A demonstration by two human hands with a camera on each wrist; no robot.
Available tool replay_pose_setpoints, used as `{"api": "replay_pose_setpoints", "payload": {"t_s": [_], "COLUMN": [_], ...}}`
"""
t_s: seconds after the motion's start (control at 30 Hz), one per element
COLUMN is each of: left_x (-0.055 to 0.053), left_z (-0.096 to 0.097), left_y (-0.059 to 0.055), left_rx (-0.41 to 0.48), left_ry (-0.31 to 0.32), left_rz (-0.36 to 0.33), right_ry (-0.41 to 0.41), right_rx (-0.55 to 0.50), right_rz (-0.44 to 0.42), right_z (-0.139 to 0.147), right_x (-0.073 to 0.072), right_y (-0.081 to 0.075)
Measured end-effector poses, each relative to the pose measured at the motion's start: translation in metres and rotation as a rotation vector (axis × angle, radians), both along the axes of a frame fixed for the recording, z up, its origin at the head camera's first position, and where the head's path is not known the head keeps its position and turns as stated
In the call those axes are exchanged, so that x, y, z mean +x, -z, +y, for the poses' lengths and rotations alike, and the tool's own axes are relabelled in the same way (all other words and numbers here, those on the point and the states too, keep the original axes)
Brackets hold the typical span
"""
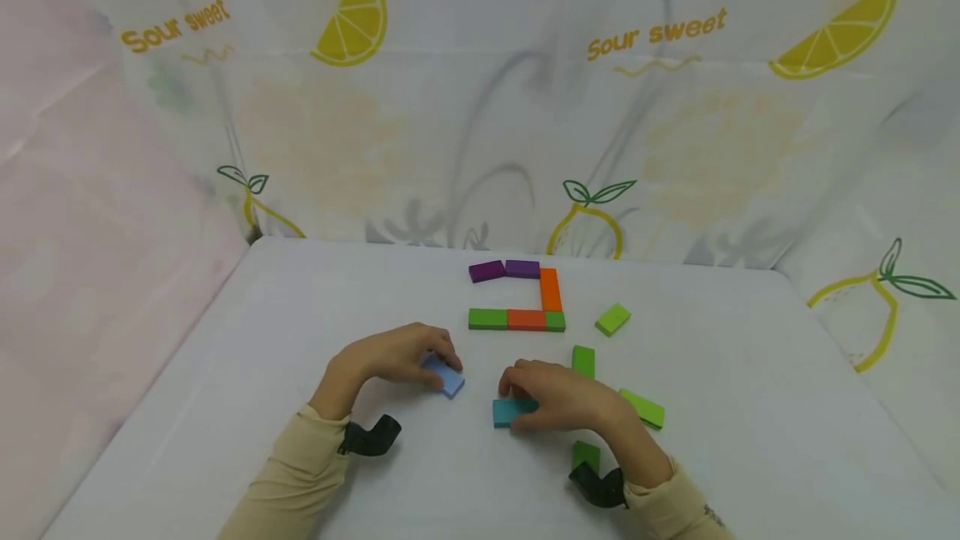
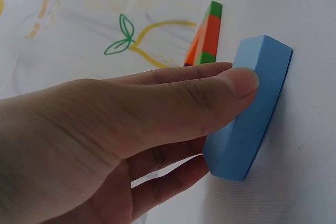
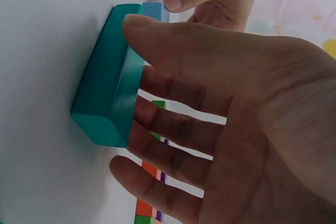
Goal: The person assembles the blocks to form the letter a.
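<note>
My left hand [image 1: 407, 355] grips a light blue block [image 1: 447, 377], thumb on the near side and fingers on the far side. In the left wrist view the blue block [image 2: 257, 114] lies against or just above the white surface; I cannot tell which. A teal block [image 1: 507, 412] is pinched in my right hand [image 1: 558, 397], its left part showing. The right wrist view has the thumb on one long side of the teal block [image 3: 107, 87] and several fingertips on the other. The little finger stands off it.
Beyond the hands, a row of a green block [image 1: 487, 319], a red-orange block [image 1: 527, 320] and a small green piece meets an upright orange block [image 1: 551, 290]. Purple blocks [image 1: 522, 269] lie behind. Several green blocks [image 1: 642, 408] are scattered around the right hand on the white table [image 1: 247, 340].
</note>
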State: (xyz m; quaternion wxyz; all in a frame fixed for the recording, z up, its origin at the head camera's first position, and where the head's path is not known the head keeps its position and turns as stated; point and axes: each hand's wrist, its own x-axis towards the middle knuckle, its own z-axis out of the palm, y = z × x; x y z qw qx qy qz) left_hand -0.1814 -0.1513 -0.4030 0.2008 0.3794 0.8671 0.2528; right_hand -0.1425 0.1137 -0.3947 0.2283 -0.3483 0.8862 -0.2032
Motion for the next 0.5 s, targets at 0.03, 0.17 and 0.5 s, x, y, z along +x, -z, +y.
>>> {"api": "replay_pose_setpoints", "payload": {"t_s": [0.03,0.17,0.5], "left_x": [-0.0002,-0.0014,-0.0025], "left_z": [0.0002,0.0004,0.0020], "left_y": [-0.0001,0.0010,0.0029], "left_rx": [-0.002,-0.008,-0.008], "left_ry": [-0.002,-0.003,-0.037], "left_rz": [0.000,0.011,0.065], "right_ry": [-0.002,0.000,0.005], "right_rx": [0.003,0.022,0.068], "right_rz": [0.003,0.012,0.037], "right_z": [-0.0002,-0.0013,-0.0047], "right_x": [0.0005,0.0022,0.0044], "right_y": [-0.0003,-0.0020,-0.0040]}}
